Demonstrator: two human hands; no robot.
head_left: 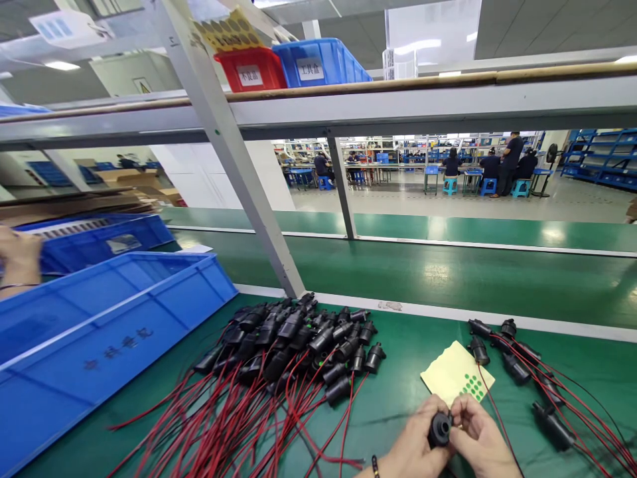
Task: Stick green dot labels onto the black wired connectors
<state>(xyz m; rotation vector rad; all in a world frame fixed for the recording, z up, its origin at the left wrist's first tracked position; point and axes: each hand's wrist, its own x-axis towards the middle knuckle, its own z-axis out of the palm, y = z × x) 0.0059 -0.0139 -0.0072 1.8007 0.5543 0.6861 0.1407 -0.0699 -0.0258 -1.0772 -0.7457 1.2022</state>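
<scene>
Both my hands meet at the bottom edge of the view around one black round connector (440, 429). My left hand (413, 446) grips its body from the left. My right hand (482, 439) pinches at its front face from the right. Just beyond my hands lies a pale yellow sticker sheet (450, 373) with small green dots near its lower right corner. A large heap of black connectors with red and black wires (298, 352) lies to the left. A smaller group of the same connectors (517, 365) lies to the right.
A blue plastic crate (99, 332) stands at the left on the green mat (398, 345), with another person's hand (20, 255) above it. A slanted grey rack post (239, 166) rises behind the heap. Red and blue bins (293, 63) sit on the upper shelf. Seated workers (490, 166) are far behind.
</scene>
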